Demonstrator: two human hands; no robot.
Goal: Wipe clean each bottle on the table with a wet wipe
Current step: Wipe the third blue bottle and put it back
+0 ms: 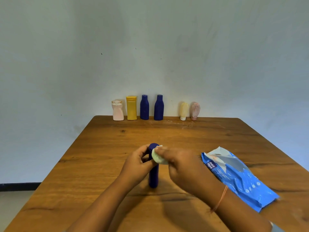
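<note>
Bottle under wipe: a dark blue bottle (153, 174), tall and slim, matte, with a cap of the same blue; it stands upright near the middle of the table (100, 164), closer to my edge, base on the wood. My left hand (138, 162) grips its upper body, fingers curled round it just below the cap. My right hand (182, 166) pinches a wet wipe (158, 157), pale and bunched, and presses it against the right side of the neck and cap. A thin cord (220, 198) circles my right wrist. Just to the right of that hand lies the wipes pack (237, 178), blue, flat, its flap end toward the far side and its near corner close to the right table edge. Open wood runs to the left of the bottle and beyond it toward the back. Along the far edge, against the wall (150, 47), stands a row well apart from my hands: pink bottle (118, 110), yellow bottle (131, 108), left rear blue bottle (144, 107), right rear blue bottle (158, 107), then a gap, then a cream tube (184, 111) and a pink tube (195, 111), both cap down.
</note>
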